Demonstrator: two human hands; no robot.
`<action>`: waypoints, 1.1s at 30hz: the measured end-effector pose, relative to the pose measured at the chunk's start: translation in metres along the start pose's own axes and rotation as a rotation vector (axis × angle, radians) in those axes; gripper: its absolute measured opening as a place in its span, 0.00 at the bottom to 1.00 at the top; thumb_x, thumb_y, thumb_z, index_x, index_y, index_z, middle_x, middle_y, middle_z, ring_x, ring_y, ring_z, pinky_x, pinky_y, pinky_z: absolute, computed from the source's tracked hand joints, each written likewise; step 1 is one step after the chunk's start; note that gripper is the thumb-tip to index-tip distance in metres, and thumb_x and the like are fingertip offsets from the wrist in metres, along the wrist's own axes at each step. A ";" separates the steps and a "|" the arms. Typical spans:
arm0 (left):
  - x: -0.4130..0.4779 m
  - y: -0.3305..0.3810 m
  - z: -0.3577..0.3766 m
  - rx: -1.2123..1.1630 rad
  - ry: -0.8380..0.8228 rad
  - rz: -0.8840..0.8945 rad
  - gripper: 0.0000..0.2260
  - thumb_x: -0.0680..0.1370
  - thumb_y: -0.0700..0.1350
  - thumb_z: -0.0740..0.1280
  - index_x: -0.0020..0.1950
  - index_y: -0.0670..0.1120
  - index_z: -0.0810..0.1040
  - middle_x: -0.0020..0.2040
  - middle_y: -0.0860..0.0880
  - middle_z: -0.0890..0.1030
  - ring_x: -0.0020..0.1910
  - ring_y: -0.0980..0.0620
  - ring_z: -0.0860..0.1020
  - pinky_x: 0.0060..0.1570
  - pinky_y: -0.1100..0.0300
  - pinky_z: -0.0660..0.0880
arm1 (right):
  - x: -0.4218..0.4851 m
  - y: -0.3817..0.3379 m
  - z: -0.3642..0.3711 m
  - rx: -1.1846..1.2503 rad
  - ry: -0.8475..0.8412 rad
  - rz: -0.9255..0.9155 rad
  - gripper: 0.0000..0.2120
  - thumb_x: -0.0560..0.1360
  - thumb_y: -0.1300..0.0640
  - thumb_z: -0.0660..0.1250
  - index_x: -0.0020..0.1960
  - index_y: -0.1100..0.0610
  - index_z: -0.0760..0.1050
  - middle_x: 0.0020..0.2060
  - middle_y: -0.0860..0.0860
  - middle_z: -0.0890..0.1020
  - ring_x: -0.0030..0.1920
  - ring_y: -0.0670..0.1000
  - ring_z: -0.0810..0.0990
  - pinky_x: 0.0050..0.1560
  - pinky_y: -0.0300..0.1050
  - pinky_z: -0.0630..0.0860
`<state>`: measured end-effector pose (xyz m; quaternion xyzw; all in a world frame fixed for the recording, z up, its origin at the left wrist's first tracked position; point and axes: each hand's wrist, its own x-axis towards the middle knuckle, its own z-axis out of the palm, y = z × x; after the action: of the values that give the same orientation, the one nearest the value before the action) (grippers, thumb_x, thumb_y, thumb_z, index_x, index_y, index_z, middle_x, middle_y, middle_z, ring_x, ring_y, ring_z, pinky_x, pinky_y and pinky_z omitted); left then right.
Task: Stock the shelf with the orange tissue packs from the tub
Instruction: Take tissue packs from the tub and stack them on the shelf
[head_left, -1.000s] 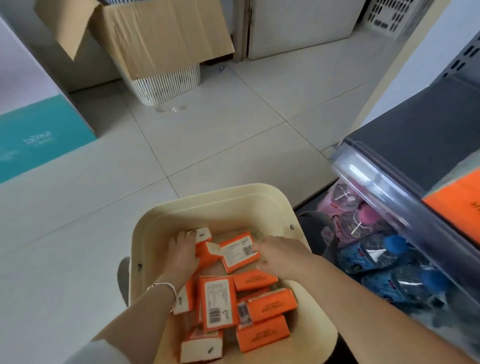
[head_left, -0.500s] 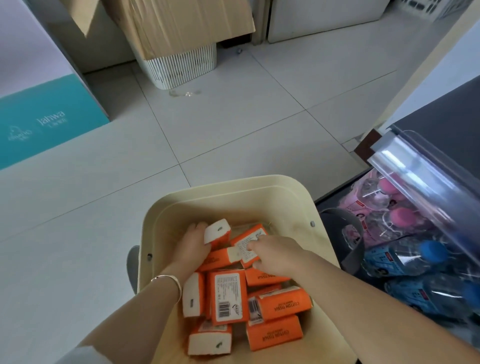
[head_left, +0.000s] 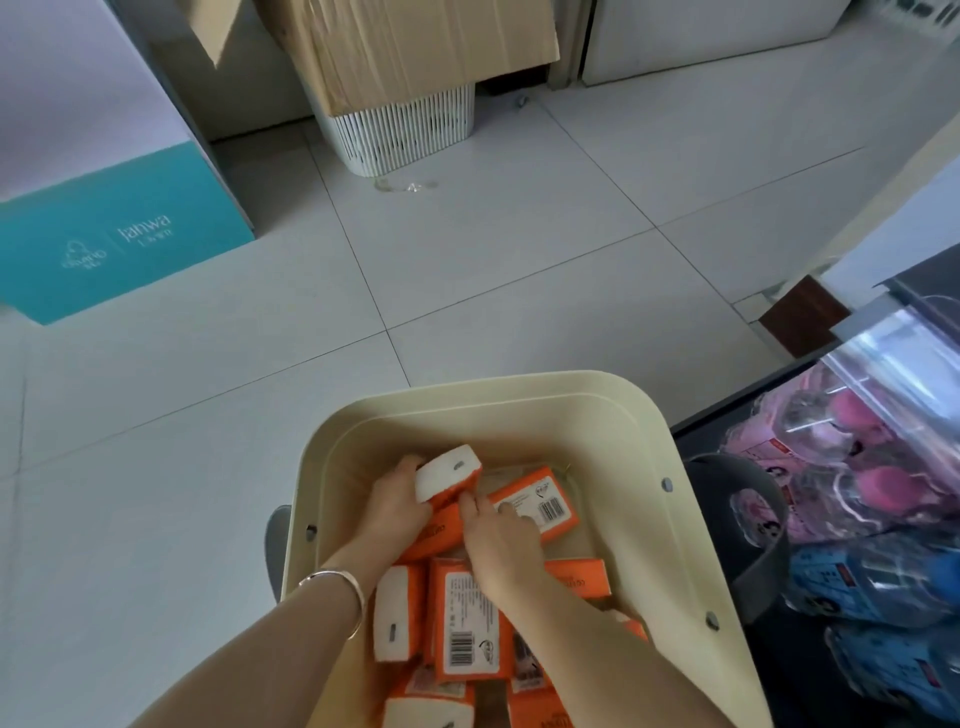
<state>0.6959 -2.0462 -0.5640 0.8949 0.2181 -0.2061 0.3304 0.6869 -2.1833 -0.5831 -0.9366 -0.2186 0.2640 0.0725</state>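
Observation:
A cream tub (head_left: 519, 395) stands on the floor in front of me, holding several orange tissue packs (head_left: 470, 623). My left hand (head_left: 397, 506), with a bracelet at the wrist, grips an orange pack (head_left: 449, 473) whose white end faces up, raised near the tub's far wall. My right hand (head_left: 498, 540) reaches in beside it, fingers curled onto another orange pack (head_left: 545, 501) with a barcode label. The shelf (head_left: 904, 332) shows at the right edge behind a clear front guard.
The lower shelf on the right holds pink bottle packs (head_left: 831, 467) and blue bottle packs (head_left: 883, 587). A grey handle (head_left: 753, 540) hangs off the tub's right side. A teal box (head_left: 119, 234) sits at the left; a cardboard box (head_left: 415, 47) rests over a white basket (head_left: 405, 130) at the back.
The view tilted down and left, so the shelf slid toward the right edge. My left hand lifted a pack with its white end up; my right hand moved left toward it.

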 end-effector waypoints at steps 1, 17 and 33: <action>0.001 0.000 -0.001 -0.015 0.007 -0.012 0.21 0.72 0.35 0.66 0.65 0.41 0.69 0.60 0.42 0.77 0.60 0.44 0.75 0.48 0.61 0.70 | 0.002 -0.005 -0.001 0.036 0.005 0.005 0.21 0.77 0.61 0.62 0.68 0.56 0.62 0.60 0.56 0.73 0.59 0.59 0.73 0.52 0.54 0.71; -0.048 0.066 -0.048 -0.196 0.078 0.244 0.30 0.62 0.52 0.64 0.65 0.48 0.71 0.57 0.45 0.79 0.58 0.43 0.76 0.58 0.45 0.72 | -0.062 0.041 -0.130 0.101 0.066 -0.031 0.06 0.74 0.59 0.65 0.48 0.53 0.68 0.43 0.49 0.76 0.43 0.52 0.76 0.34 0.44 0.69; -0.198 0.174 -0.127 -0.294 0.146 0.730 0.19 0.79 0.40 0.62 0.69 0.42 0.61 0.55 0.40 0.73 0.53 0.41 0.74 0.53 0.52 0.68 | -0.250 0.013 -0.265 0.170 0.487 0.138 0.21 0.75 0.56 0.66 0.68 0.53 0.66 0.61 0.58 0.71 0.61 0.60 0.72 0.57 0.50 0.71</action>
<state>0.6538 -2.1292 -0.2869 0.8689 -0.0640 0.0224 0.4902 0.6397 -2.3120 -0.2450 -0.9757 -0.1075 0.0526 0.1834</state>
